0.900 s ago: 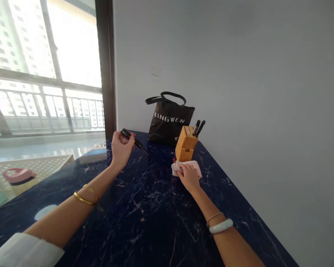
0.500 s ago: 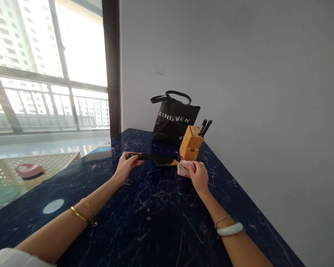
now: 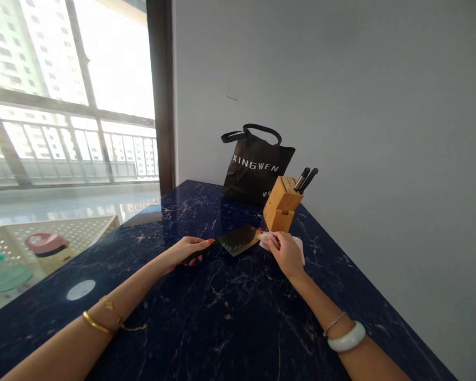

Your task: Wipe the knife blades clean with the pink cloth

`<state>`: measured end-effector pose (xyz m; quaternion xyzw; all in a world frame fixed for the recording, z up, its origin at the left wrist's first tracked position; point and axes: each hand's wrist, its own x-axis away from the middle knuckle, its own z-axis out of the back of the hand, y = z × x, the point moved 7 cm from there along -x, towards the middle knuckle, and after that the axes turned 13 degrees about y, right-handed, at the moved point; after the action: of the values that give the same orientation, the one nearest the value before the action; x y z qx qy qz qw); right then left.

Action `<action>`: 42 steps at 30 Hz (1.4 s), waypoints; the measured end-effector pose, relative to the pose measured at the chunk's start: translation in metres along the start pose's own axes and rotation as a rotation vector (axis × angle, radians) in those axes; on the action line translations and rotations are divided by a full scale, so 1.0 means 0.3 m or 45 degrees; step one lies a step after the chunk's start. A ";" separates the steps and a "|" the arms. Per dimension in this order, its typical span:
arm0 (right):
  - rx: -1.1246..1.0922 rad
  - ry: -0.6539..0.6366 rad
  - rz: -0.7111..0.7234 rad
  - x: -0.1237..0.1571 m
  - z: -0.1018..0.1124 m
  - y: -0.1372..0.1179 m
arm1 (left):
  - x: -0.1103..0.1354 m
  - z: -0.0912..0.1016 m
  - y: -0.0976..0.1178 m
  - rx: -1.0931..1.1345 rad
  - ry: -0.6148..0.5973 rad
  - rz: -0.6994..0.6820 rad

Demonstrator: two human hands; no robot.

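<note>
My left hand [image 3: 191,250] is closed round the black handle of a kitchen knife [image 3: 238,241]. The wide, shiny blade points right, its flat side reflecting the bag's lettering. In my right hand [image 3: 284,251] a crumpled white cloth [image 3: 266,241] with red spots is pinched, right at the blade's tip; whether it touches the steel I cannot tell. Part of the cloth also shows beyond the far side of that hand. Just behind stands a wooden knife block [image 3: 281,203], with black-handled tools [image 3: 307,180] sticking up from its right slots.
A black tote bag [image 3: 254,169] leans at the back by the grey wall. The dark blue marbled table [image 3: 222,317] has its right edge close to that wall. Lower left, a white perforated basket [image 3: 83,230] holds a pink-lidded container [image 3: 47,248] and a green one [image 3: 8,275].
The knife's handle has come down toward me, so its broad face now shows and the blade slants up to the right. My right hand and the cloth have shifted slightly right.
</note>
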<state>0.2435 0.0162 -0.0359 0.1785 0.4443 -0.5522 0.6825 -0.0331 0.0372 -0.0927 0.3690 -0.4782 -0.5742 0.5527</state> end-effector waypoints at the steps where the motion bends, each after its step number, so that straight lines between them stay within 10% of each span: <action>1: 0.002 -0.019 -0.007 -0.003 -0.010 -0.001 | 0.007 -0.006 0.001 -0.047 -0.043 -0.012; 13: 0.406 -0.380 0.188 0.010 -0.064 0.028 | -0.008 -0.020 -0.028 -0.231 -0.050 -0.119; 23: 0.472 -0.183 0.083 -0.113 -0.115 0.024 | -0.009 -0.020 -0.027 -0.308 -0.026 -0.143; 30: 0.515 -0.194 -0.073 -0.132 0.005 0.095 | -0.011 -0.018 -0.029 -0.277 -0.015 -0.110; 36: 0.810 -0.203 -0.110 -0.110 0.212 0.357 | -0.015 -0.018 -0.035 -0.250 -0.017 -0.106; 42: 0.925 -0.310 0.149 -0.048 0.258 0.463 | -0.019 -0.016 -0.042 -0.237 -0.020 -0.112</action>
<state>0.4020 0.0133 -0.0166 0.3669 0.1246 -0.6509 0.6528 -0.0313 0.0413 -0.1066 0.3323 -0.4104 -0.6427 0.5550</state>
